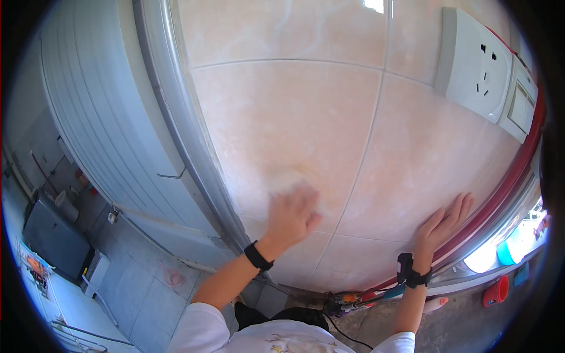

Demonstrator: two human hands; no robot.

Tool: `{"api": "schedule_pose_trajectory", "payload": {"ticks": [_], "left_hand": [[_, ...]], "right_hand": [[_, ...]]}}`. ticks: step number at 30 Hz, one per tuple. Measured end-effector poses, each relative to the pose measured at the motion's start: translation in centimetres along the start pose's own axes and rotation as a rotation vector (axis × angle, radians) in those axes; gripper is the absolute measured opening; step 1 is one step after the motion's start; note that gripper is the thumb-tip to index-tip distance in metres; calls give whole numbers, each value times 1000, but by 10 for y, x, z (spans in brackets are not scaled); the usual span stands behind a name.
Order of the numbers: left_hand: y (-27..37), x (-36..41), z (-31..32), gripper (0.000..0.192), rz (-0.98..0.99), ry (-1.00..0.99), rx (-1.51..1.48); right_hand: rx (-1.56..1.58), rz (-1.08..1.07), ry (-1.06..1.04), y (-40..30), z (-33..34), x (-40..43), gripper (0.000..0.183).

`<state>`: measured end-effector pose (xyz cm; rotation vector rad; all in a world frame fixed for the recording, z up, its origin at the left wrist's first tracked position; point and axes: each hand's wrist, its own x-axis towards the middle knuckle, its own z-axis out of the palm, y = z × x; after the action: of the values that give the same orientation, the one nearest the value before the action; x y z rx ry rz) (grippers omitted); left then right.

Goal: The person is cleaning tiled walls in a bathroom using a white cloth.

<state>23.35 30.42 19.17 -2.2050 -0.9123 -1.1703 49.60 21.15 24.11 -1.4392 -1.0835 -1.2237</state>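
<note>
My left hand (293,212) is at the pale pink tiled wall (291,119), blurred, with something whitish under or beyond its fingertips that I cannot make out. A black band circles that wrist. Farther right, my right hand (443,223) lies with its fingers extended against the tiles near the red trim (514,172); nothing shows in it. Its wrist carries a black strap with a small device.
A white socket and switch panel (479,66) is at the upper right. Left of the wall stand a metal frame (181,114) and a pale ribbed door (101,110). Cables and tools (348,302) lie below, and a red bucket (495,291) sits at the lower right.
</note>
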Motion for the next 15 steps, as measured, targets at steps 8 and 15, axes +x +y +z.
{"api": "schedule_pose_trajectory", "payload": {"ticks": [8, 15], "left_hand": [[-26, -45, 1, 51, -89, -811, 4], [-26, -40, 6, 59, -332, 192, -24]], "right_hand": [[-17, 0, -15, 6, -1, -3, 38], [-11, -2, 10, 2, 1, -1, 38]]}}
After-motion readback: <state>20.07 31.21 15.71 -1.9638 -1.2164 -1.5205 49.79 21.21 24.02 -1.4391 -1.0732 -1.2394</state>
